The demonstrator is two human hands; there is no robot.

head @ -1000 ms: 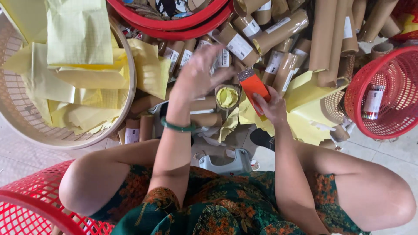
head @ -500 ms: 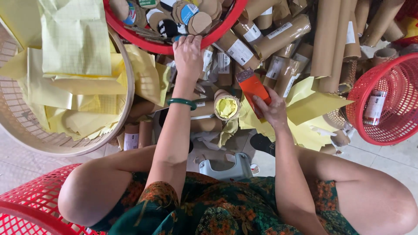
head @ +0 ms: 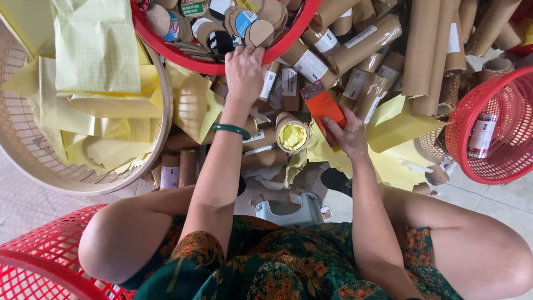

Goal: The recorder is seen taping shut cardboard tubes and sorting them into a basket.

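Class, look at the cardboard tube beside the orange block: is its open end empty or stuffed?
Stuffed. The cardboard tube faces the camera, and crumpled yellow paper fills its mouth. The right hand holds the orange block beside it.

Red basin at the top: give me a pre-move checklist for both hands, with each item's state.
1. Left hand on the red basin rim: ok, fingers over the edge.
2. Right hand holding the orange tool: ok.
3. Tube with yellow paper in reach between the hands: ok.
4. Round caps in the basin: ok, plenty.
5. What the left fingers grip: cannot tell.
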